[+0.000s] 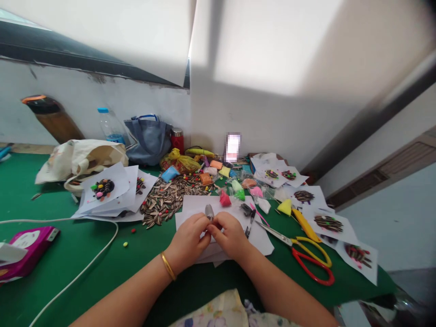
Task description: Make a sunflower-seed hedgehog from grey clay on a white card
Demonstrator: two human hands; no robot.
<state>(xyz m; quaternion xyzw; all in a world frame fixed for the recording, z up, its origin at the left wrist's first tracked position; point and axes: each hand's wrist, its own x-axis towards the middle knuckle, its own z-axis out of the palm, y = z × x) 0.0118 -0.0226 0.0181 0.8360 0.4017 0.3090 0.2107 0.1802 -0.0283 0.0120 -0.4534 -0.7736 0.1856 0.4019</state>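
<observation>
Both hands meet over a stack of white paper sheets on the green table. My left hand, with a gold bangle on the wrist, and my right hand pinch a small grey piece between their fingertips, and it sticks up above the fingers. I cannot tell which hand carries its weight. A heap of striped sunflower seeds lies just beyond my left hand. Small bags of coloured clay lie beyond my right hand.
Red and yellow scissors lie right of the paper. Finished seed pictures on paper line the right edge and another stack lies at left. A white cable, a pink packet, bags and bottles stand at the wall.
</observation>
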